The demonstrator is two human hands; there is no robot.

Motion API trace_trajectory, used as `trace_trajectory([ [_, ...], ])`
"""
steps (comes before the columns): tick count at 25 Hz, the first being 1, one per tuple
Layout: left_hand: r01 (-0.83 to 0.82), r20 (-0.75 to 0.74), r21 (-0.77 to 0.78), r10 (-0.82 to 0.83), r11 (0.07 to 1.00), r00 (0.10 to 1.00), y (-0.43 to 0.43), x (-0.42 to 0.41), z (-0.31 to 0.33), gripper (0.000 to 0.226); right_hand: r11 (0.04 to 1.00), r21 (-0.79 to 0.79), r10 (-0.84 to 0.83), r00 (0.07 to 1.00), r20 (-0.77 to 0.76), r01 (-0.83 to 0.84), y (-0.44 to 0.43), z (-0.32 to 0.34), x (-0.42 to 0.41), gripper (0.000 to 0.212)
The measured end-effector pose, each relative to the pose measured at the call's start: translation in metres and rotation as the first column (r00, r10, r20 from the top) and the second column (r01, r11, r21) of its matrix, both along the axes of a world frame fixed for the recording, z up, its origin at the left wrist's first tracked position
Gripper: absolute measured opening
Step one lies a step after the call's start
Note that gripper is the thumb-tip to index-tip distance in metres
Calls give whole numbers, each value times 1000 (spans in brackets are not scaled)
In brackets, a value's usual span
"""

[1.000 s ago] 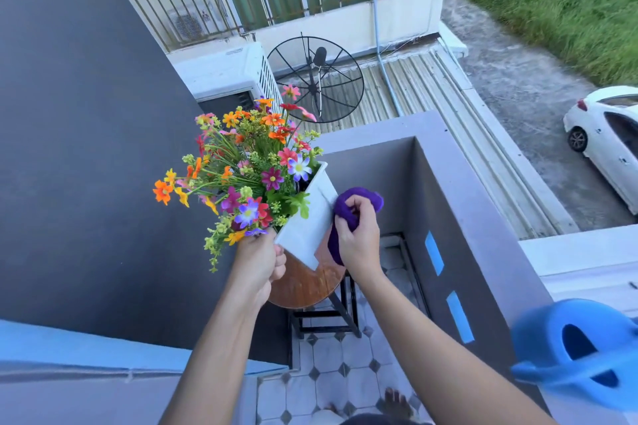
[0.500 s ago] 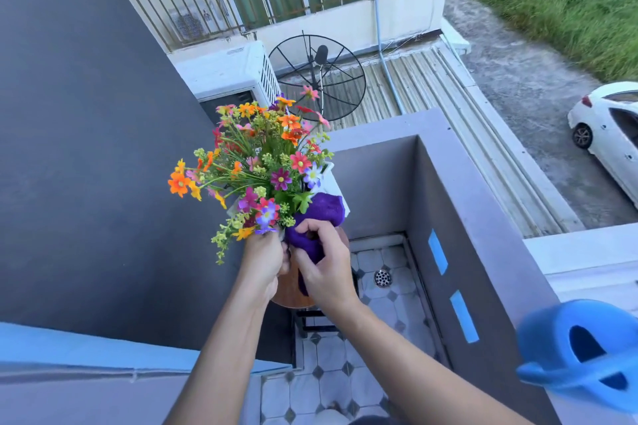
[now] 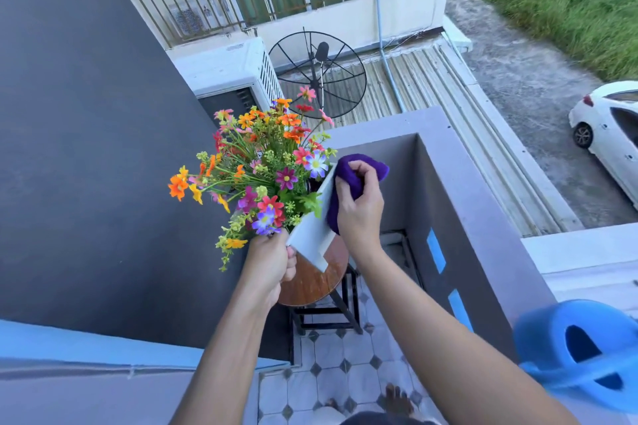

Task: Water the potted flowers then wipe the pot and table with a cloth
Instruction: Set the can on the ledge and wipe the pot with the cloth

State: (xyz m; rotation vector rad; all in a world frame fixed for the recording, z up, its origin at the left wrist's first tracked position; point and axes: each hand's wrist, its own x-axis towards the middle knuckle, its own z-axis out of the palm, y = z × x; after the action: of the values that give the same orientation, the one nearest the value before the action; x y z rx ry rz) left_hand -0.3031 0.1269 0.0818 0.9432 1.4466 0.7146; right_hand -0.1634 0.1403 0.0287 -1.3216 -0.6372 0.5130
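Observation:
A white square pot (image 3: 312,233) full of mixed orange, pink and purple flowers (image 3: 262,166) is tilted to the left above a small round wooden table (image 3: 316,281). My left hand (image 3: 269,264) grips the pot's near lower corner and holds it up. My right hand (image 3: 359,210) presses a purple cloth (image 3: 355,171) flat against the pot's right side, near the rim. A blue watering can (image 3: 583,352) stands on the ledge at the lower right, away from both hands.
The table stands on black metal legs (image 3: 336,316) in a narrow balcony corner with a tiled floor (image 3: 338,366). A dark grey wall (image 3: 86,148) is on the left, a grey parapet (image 3: 459,183) with blue tape marks on the right. My foot (image 3: 397,397) shows below.
The cloth and my right hand went from the pot's front lower side up to its right side near the rim. The pot tilted further left again.

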Motion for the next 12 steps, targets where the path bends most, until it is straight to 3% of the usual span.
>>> trace_trajectory([
  [4, -58, 8, 4, 58, 998, 998, 8, 5, 1, 32, 993, 7, 121, 991, 55, -122, -23, -6, -31, 23],
  [9, -90, 14, 13, 90, 996, 996, 17, -5, 2, 31, 962, -16, 262, 903, 341, -273, -55, -45, -57, 38],
  [12, -80, 28, 14, 80, 997, 996, 16, -9, 5, 32, 964, -114, 265, 913, 311, -241, -63, -69, -56, 44],
])
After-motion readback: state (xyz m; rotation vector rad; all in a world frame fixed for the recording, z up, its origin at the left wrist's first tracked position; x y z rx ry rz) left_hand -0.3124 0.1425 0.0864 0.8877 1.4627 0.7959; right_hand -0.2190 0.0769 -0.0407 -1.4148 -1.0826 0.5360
